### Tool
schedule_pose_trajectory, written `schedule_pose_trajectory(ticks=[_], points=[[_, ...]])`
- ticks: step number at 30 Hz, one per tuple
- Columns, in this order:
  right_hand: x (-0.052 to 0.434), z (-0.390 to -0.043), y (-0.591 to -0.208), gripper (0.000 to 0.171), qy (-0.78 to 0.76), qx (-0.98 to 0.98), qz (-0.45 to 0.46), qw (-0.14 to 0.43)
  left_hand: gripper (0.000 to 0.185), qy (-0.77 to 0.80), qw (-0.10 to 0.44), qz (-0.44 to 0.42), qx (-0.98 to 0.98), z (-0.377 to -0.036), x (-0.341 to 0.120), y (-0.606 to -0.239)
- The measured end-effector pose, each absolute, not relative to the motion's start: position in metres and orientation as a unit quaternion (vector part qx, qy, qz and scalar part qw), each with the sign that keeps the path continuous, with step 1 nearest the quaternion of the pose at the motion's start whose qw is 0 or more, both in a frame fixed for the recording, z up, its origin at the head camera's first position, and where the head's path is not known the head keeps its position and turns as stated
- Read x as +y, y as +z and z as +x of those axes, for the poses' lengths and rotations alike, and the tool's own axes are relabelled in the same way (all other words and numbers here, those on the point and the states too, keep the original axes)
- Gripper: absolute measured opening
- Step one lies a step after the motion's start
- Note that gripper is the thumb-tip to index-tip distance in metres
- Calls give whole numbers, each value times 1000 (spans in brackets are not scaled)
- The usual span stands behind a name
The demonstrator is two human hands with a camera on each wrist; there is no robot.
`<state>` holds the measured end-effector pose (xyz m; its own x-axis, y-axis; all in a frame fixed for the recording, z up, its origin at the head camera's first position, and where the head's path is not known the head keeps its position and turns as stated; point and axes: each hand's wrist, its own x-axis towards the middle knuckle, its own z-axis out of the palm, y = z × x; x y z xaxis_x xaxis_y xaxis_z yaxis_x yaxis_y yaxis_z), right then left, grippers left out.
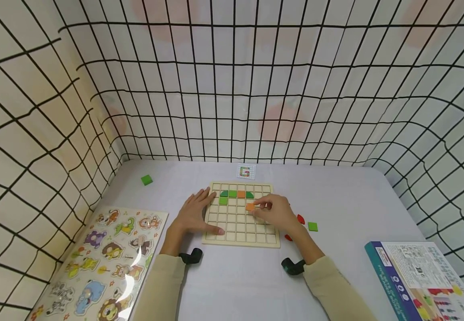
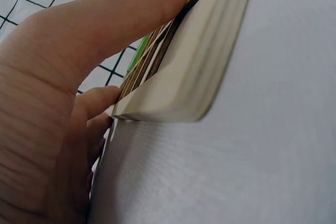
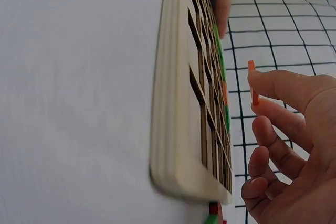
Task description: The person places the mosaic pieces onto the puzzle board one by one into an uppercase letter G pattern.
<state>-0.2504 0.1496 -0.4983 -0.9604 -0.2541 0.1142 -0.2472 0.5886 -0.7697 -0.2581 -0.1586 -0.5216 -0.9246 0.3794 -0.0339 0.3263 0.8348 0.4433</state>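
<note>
A person in cream sleeves leans over a pale grey table walled by white sheets with a black grid pattern. At the centre lies a square wooden grid board [image 1: 241, 225], the landmark for everything else. The left hand [image 1: 193, 215] rests flat on the board's left edge, fingers straight and spread, its thumb lying along the near left corner and gripping nothing. The right hand [image 1: 277, 212] hovers over the board's right half and pinches a small orange tile [image 1: 250, 207] between thumb and fingertips; the right wrist view shows the tile held edge-on just above the board's cells, not touching them. Along the board's second row from the far edge sit four placed pieces: a green quarter-round [image 1: 224, 193], a green square [image 1: 232, 193], an orange square [image 1: 241, 194] and another green quarter-round [image 1: 249, 195], with one more green square [image 1: 223, 200] a row nearer. Just beyond the board's far edge lies a small pattern card [image 1: 245, 172]. To the board's right lie a red piece [image 1: 300, 219] and a loose green tile [image 1: 313, 226]; farther right and nearer, a printed box [image 1: 420, 278]. Well to the board's far left sits another green tile [image 1: 146, 179], and to its near left an animal puzzle [image 1: 107, 261].
</note>
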Motion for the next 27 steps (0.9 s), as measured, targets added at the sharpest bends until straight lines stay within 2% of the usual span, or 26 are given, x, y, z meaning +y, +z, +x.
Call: schedule_pose_trajectory(ticks=[6, 27], points=[[131, -252, -503, 20, -432, 889, -149, 26, 131, 219, 63, 184, 956, -258, -159, -522], [75, -262, -506, 23, -402, 899, -170, 39, 130, 219, 59, 183, 957, -257, -159, -518]])
